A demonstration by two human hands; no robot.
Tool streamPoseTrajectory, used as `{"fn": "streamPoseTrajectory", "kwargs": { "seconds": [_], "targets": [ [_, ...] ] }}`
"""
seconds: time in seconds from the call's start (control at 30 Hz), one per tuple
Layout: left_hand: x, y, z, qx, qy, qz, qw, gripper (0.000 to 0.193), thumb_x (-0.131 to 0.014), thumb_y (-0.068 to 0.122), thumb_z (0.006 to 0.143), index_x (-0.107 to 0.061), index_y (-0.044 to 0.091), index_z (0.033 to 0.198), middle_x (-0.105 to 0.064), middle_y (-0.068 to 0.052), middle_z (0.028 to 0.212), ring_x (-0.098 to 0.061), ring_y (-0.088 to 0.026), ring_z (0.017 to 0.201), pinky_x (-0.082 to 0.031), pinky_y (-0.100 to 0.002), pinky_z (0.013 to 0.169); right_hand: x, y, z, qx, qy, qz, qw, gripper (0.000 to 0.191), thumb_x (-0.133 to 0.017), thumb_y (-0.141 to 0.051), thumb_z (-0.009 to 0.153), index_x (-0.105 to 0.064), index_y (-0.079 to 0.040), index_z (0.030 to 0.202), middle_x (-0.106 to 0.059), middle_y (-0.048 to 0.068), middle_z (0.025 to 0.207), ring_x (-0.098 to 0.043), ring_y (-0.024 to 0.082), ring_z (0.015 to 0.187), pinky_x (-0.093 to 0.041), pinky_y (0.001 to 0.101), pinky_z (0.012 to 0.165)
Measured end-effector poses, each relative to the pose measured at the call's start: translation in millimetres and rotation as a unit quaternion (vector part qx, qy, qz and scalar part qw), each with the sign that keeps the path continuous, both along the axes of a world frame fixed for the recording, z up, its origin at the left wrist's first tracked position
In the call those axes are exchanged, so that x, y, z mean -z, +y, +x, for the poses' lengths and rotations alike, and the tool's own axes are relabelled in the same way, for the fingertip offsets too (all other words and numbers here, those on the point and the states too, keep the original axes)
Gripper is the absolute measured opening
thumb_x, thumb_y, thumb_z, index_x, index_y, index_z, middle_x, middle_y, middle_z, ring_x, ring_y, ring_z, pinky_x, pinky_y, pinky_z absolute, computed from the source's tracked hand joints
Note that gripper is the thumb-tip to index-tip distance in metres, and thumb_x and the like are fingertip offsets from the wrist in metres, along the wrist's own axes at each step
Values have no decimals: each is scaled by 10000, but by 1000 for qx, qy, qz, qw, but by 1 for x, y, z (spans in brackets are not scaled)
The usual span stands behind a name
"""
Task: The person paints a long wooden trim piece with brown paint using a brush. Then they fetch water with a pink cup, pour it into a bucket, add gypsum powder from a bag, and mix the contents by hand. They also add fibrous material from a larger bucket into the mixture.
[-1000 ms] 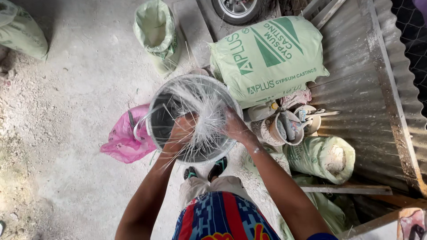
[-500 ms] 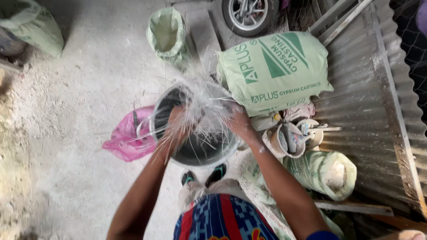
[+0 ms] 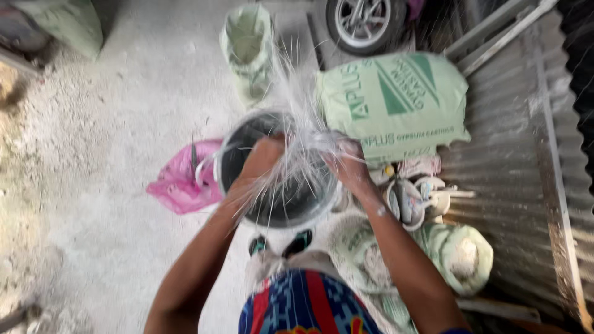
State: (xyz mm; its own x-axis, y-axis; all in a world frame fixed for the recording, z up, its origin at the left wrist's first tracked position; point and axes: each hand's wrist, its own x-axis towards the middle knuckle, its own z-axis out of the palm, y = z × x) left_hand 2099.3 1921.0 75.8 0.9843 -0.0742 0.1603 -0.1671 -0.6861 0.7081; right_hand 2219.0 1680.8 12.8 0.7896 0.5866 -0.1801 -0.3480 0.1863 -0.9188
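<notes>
Both hands, left hand [image 3: 263,154] and right hand [image 3: 349,162], are closed around a bundle of white fibres [image 3: 301,133] above the dark bucket [image 3: 278,207]. The fibres spread outward (they hide part of the rim). A green sack [image 3: 396,102] lies just beside, a pink bag [image 3: 182,182] on the other side, and a wheel [image 3: 359,21] behind.

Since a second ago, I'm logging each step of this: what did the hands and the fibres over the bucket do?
Both hands drew closer together over the bucket: the left hand and right hand gathered the white fibres, earlier fanned across the bucket's mouth, into a bunch that now sticks up and away from the person. Both kept their grip throughout. The bucket, pink bag and printed green sack stayed put.
</notes>
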Motion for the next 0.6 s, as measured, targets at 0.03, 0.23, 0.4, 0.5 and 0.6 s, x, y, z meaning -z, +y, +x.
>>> {"fn": "streamPoseTrajectory", "kwargs": {
  "seconds": [0.03,0.23,0.4,0.5,0.6],
  "targets": [
    [-6,-1,0,-6,-103,-85,991,245,-638,211,934,-742,23,1053,-737,-191,1006,-710,-299,914,-567,-394,816,2,-2,2,24,213,203,955,304,-648,-272,978,-650,-74,1208,-730,86,1152,-716,217,1049,-572,366,965],
    [-15,-8,1,-18,-87,-68,994,285,-619,229,963,-733,19,1119,-728,-173,997,-697,-277,882,-559,-386,791,7,-9,-3,109,249,63,960,365,-679,-291,997,-600,-77,1283,-637,56,1269,-604,253,1176,-502,432,1048],
    [-8,-13,-4,-10,-9,-28,1000,320,-600,266,986,-714,24,1162,-720,-135,979,-681,-244,850,-556,-375,761,-2,-9,-15,15,211,165,963,401,-735,-188,927,-609,-32,1274,-637,99,1195,-648,242,1106,-528,427,1054],
    [-10,-18,-13,-36,-86,-182,979,341,-588,289,1000,-702,27,1187,-715,-113,967,-672,-225,831,-554,-369,742,-18,-14,-9,-9,-144,-157,977,346,-717,-136,912,-639,-30,1232,-701,96,1121,-694,197,982,-588,346,911],
    [-6,-22,-17,4,-172,-151,973,365,-585,306,1014,-648,30,1243,-685,-123,1042,-658,-251,926,-540,-397,816,-33,-20,-15,-100,-416,-361,829,208,-722,-131,983,-691,-33,1164,-731,113,1054,-709,178,883,-592,295,808]
  ]
}}
